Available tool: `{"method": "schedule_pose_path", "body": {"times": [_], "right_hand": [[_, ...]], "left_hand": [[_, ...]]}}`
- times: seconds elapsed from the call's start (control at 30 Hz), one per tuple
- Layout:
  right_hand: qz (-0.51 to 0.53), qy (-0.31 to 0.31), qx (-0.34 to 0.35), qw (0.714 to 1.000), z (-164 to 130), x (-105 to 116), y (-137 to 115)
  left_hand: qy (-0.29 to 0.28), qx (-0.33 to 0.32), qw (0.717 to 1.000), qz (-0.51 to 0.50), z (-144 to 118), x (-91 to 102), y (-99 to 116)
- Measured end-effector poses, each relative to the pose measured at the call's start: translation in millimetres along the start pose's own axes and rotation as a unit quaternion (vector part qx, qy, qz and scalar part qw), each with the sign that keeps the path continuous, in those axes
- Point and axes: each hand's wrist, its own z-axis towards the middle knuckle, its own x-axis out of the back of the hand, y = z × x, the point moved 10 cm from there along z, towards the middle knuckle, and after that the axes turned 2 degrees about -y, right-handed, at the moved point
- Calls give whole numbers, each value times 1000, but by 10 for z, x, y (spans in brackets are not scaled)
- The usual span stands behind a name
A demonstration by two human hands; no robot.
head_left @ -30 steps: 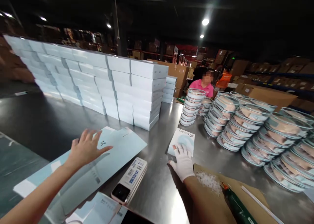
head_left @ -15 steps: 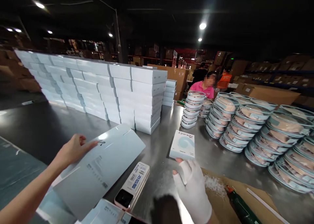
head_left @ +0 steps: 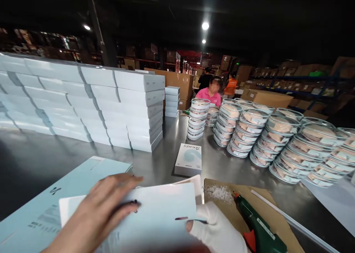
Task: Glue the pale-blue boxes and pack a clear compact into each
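Lying flat, carton blank (head_left: 155, 212) runs left-right.

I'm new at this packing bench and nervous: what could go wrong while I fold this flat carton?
The glue gun lies close beside your right hand; a hot tip could perhaps burn it or smear the flat carton. Your left hand presses the panel, which might crease.
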Motion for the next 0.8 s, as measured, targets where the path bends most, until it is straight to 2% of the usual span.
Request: {"method": "schedule_pose_path", "body": {"times": [0.1, 0.2, 0.3, 0.33, 0.4, 0.43, 0.47, 0.5, 0.57, 0.63, 0.73, 0.8], "right_hand": [[-132, 91, 26, 987, -136, 223, -318], [-211, 148, 39, 965, -252, 352, -622], [-261, 185, 68, 945, -395, 447, -791], [-283, 232, 90, 926, -481, 532, -835], [-306, 382, 149, 859, -746, 757, -878], [-304, 444, 170, 826, -865, 839, -834], [-297, 481, 179, 805, -925, 894, -744], [-291, 495, 180, 798, -922, 925, -632], [-294, 484, 174, 806, -810, 934, -417], [-305, 480, 175, 804, -726, 920, -269], [-341, 487, 180, 784, -699, 863, -130], [-375, 493, 187, 762, -726, 801, -67]], "left_hand": [[-106, -92, 990, 5, -34, -345, 456], [-191, -90, 977, -36, -29, -586, 732], [-257, -19, 955, -150, 132, -751, 711], [-268, 22, 942, -201, 207, -807, 636], [-266, 111, 909, -300, 335, -942, 456], [-260, 144, 893, -339, 373, -1023, 395], [-258, 164, 878, -370, 384, -1118, 375], [-266, 171, 863, -393, 364, -1226, 404], [-313, 169, 827, -436, 226, -1458, 579], [-372, 170, 772, -486, -3, -1629, 809], [-428, 186, 691, -552, -309, -1660, 1038], [-434, 197, 666, -574, -404, -1579, 1055]]}}
